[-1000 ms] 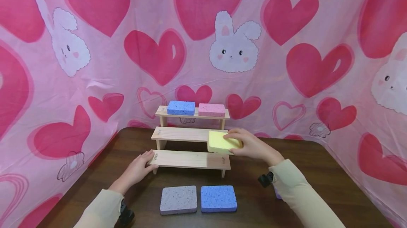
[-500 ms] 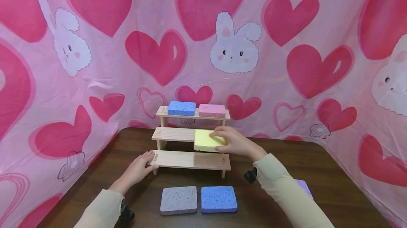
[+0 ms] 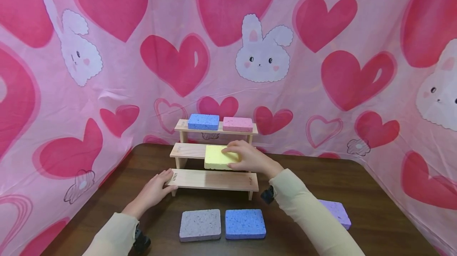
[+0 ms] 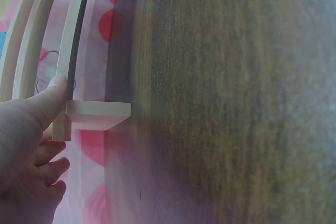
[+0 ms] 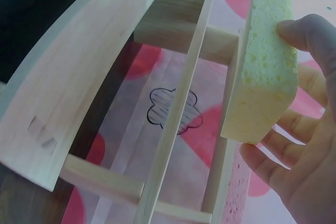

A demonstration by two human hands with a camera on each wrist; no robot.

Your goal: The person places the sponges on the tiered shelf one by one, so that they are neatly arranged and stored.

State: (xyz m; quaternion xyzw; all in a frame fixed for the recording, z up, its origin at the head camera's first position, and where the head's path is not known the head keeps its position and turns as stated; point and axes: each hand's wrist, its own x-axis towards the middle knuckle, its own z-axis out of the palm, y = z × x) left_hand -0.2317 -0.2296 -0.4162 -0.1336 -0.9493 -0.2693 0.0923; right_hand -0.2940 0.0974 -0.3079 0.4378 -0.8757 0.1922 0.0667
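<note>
My right hand (image 3: 251,157) holds a yellow sponge (image 3: 215,157) by its right end, in front of the middle shelf (image 3: 189,151) of a three-tier wooden stand. In the right wrist view, the thumb lies on one broad face of the yellow sponge (image 5: 265,51), with fingers at the opposite side. Whether the sponge touches the shelf is unclear. My left hand (image 3: 153,190) grips the left end of the lowest shelf (image 3: 214,179); in the left wrist view the thumb presses its edge. A blue sponge (image 3: 203,122) and a pink sponge (image 3: 237,124) lie on the top shelf.
On the brown table (image 3: 285,232), a grey sponge (image 3: 200,225) and a second blue sponge (image 3: 244,224) lie side by side before the stand. A purple sponge (image 3: 337,213) sits right, partly behind the right sleeve. A pink heart-patterned cloth (image 3: 303,97) hangs behind.
The right hand has carried the yellow sponge leftward along the middle shelf. More of the purple sponge shows as the right sleeve shifts left. The left hand stays in place.
</note>
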